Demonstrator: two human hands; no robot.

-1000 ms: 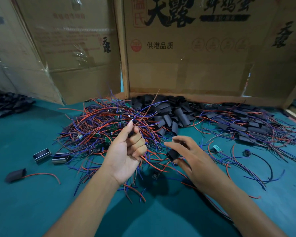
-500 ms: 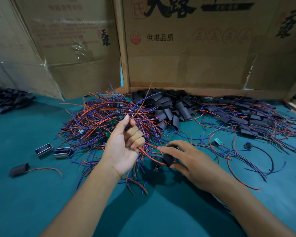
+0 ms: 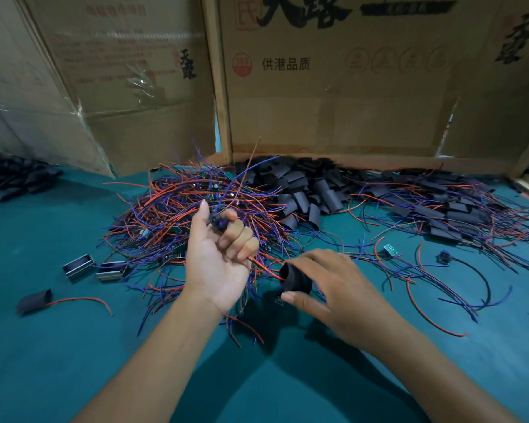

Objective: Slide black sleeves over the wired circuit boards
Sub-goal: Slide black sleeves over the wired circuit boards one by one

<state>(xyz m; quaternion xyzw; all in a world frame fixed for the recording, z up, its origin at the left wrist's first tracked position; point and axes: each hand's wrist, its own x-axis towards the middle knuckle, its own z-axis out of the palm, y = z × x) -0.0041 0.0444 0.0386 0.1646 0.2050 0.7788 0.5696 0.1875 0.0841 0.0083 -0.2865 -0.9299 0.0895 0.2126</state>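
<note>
While the left hand (image 3: 219, 254) keeps its fingers curled around a small wired circuit board (image 3: 217, 221), red and blue leads trailing from the fist, the right hand (image 3: 333, 285) has brought a short black tubular sleeve (image 3: 295, 277), pinched between thumb and fingers, closer than a second ago. Its open mouth now meets the red lead, so threading looks just begun, with the board itself still uncovered.

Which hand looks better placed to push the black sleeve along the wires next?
The right hand, probably. It already pinches the black tubular sleeve with its open mouth at the red and blue wires. The left hand grips the small wired circuit board, so it can only steady it.
</note>
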